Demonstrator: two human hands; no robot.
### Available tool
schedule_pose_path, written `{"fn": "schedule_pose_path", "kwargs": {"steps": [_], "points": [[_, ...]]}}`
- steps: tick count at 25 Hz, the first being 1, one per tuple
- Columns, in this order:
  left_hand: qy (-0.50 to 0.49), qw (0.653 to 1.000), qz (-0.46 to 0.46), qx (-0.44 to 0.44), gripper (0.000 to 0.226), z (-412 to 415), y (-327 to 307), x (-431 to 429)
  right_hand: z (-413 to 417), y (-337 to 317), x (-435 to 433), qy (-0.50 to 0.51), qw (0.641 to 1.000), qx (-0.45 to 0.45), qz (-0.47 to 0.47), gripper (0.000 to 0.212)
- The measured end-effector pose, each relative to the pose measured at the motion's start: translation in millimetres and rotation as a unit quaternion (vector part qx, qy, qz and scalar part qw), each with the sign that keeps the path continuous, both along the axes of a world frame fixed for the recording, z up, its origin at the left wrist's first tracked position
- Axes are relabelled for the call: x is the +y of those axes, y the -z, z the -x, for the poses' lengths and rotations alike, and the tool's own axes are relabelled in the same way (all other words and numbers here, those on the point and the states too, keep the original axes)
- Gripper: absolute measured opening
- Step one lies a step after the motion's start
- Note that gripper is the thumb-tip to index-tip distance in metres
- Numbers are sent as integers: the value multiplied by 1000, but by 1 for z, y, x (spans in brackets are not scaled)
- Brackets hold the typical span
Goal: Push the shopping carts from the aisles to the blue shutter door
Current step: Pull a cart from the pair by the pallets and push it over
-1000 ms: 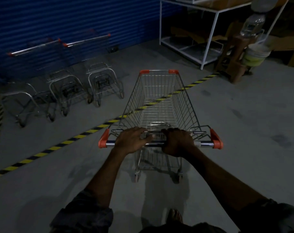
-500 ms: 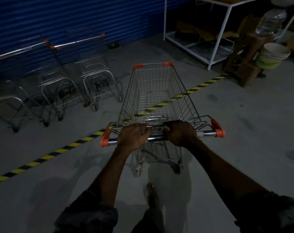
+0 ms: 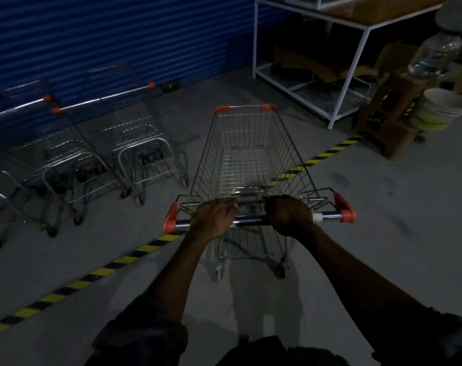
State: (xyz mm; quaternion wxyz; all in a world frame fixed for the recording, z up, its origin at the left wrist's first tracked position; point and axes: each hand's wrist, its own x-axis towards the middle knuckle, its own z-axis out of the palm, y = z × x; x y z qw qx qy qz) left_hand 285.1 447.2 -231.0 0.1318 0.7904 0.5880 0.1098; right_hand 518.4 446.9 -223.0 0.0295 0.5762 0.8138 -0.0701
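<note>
Steel shopping cart [image 3: 251, 159] straddles the striped floor line [image 3: 113, 265]; 2 hands, left hand [image 3: 214, 220] and right hand [image 3: 289, 217], grip its handle [image 3: 251, 222]. 3 parked carts [image 3: 134, 143] line the blue shutter door [image 3: 105, 35], nearer than before.

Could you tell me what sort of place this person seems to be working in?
Probably the back or loading area of a shop or warehouse: a blue shutter door with shopping carts parked in a row before it, yellow-black hazard tape across the floor, and a white metal rack.
</note>
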Motion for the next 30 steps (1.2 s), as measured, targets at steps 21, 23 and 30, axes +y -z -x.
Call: {"fn": "schedule_pose_path", "kwargs": {"steps": [21, 23, 30], "points": [[-81, 968, -230, 54, 44, -56, 28, 375, -46, 14, 398, -63, 967, 102, -226, 23], [-81, 964, -250, 42, 42, -58, 31, 400, -47, 22, 430, -68, 956, 129, -256, 26], [-138, 948, -279, 58, 38, -51, 27, 493, -30, 32, 535, -72, 929, 134, -338, 36]]}}
